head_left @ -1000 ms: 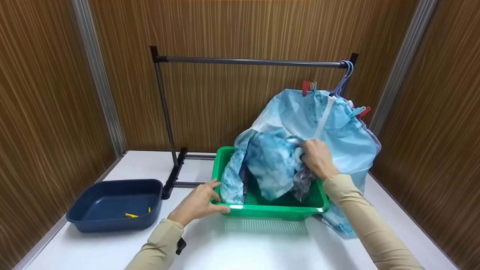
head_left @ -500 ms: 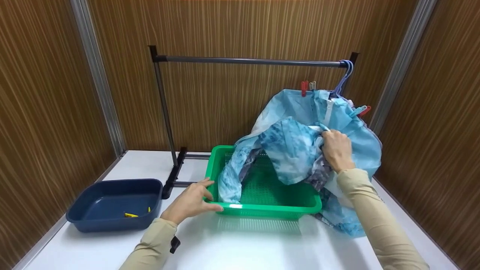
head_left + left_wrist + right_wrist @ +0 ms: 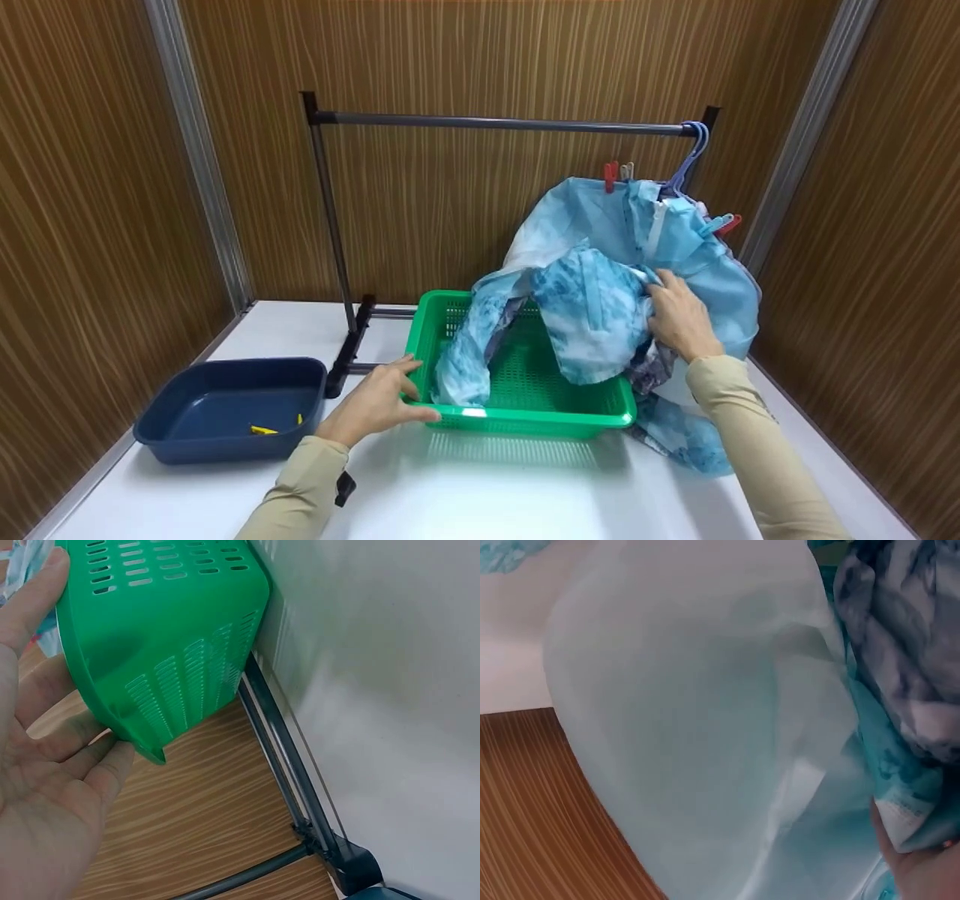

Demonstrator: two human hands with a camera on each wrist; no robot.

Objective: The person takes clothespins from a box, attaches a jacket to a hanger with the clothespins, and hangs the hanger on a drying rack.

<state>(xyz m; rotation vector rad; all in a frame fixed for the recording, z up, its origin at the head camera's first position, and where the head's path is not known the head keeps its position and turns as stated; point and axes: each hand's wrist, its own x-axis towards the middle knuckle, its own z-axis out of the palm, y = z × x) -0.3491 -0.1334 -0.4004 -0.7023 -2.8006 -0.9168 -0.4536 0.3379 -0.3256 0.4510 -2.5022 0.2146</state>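
Observation:
A blue-and-white zip jacket (image 3: 589, 210) hangs by a purple hanger (image 3: 686, 161) at the rack's right end. One sleeve (image 3: 469, 352) drapes into the green plastic basket (image 3: 525, 415). My right hand (image 3: 681, 315) grips a bunched, darker blue patterned part of the jacket (image 3: 592, 319) over the basket's right side. Its grey-purple inner side (image 3: 907, 637) and a white printed label (image 3: 904, 819) show in the right wrist view. My left hand (image 3: 375, 401) holds the basket's front left corner, thumb on the front rim, fingers over the left rim.
Red, white and blue clothes pegs (image 3: 610, 177) clip the jacket's top. A dark blue tub (image 3: 232, 450) with yellow pieces (image 3: 262, 430) stands at left. The black rack (image 3: 480, 122) spans the back, its foot (image 3: 349, 349) between tub and basket. Wood-patterned walls enclose the white table.
My right hand has moved right and slightly down with the bunched part of the jacket, showing more of the basket's inside. My left hand and the basket have shifted a little left.

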